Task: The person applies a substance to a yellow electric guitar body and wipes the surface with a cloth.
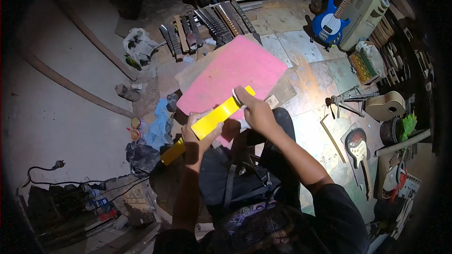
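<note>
A glossy yellow bar (221, 114), long and flat-faced, is held slantwise over my lap. My left hand (200, 136) grips its near left end, with the thumb along the lower edge and fingers on the far side. My right hand (256, 115) is closed around the far right end, thumb side uppermost. A small whitish edge shows beside the right fingers; I cannot tell what it is. Beneath both hands lies a pink sheet (235, 68) on a low board. Another yellow piece (173, 152) sits beside my left wrist, partly hidden by it.
Rows of guitar necks (216, 23) lie beyond the sheet. A blue electric guitar (331, 21) leans at the far right. An unfinished guitar (359, 153) lies on the floor at right. Blue cloth (159, 124) and a paint can (137, 123) are at left.
</note>
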`<state>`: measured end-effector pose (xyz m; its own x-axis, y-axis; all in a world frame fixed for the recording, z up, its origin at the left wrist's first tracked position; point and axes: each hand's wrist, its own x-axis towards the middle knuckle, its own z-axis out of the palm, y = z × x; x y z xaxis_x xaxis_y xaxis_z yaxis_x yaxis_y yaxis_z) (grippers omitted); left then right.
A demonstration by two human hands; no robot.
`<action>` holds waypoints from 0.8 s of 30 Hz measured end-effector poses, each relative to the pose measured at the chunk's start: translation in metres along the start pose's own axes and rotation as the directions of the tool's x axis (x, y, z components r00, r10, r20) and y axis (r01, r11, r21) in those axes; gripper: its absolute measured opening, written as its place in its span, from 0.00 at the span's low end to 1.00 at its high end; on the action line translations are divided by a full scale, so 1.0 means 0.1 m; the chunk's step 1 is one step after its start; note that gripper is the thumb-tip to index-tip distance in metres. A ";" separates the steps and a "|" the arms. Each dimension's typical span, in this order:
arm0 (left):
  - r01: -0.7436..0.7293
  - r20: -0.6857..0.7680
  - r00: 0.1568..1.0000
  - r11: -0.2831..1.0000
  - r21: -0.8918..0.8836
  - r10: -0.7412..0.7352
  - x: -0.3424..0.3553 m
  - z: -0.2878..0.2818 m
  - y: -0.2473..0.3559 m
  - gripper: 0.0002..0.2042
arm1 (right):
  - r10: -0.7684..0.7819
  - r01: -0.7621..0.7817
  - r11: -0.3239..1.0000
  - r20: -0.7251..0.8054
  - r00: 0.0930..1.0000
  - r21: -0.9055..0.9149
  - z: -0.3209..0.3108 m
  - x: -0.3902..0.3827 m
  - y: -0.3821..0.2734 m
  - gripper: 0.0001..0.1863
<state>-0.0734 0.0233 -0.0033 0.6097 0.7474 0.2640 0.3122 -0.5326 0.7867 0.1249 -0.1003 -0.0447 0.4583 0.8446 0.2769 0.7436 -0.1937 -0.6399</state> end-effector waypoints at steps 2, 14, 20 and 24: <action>-0.011 -0.022 1.000 1.000 0.014 0.012 0.05 -0.02 -0.02 0.22 | 0.070 -0.076 0.951 0.031 0.997 0.301 0.07 0.02 0.12 0.38; -0.190 -0.116 0.974 0.981 0.035 0.193 0.02 -0.19 -0.38 0.23 | 0.185 -0.261 0.825 0.196 0.963 0.501 0.19 -0.05 0.30 0.41; -0.036 -0.067 0.997 0.999 0.006 0.036 0.00 -0.23 -0.27 0.22 | 0.281 -0.464 0.726 0.396 0.874 0.508 0.10 0.07 -0.07 0.41; -0.063 -0.008 0.998 0.998 0.031 0.063 0.16 0.05 0.07 0.24 | 0.187 -0.203 0.936 0.083 0.979 0.286 0.21 -0.01 0.70 0.39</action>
<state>-0.0586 0.0296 0.0034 0.6226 0.7152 0.3175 0.2955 -0.5906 0.7509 0.1664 -0.1042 -0.1045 0.5473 0.8319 0.0921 0.4637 -0.2098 -0.8608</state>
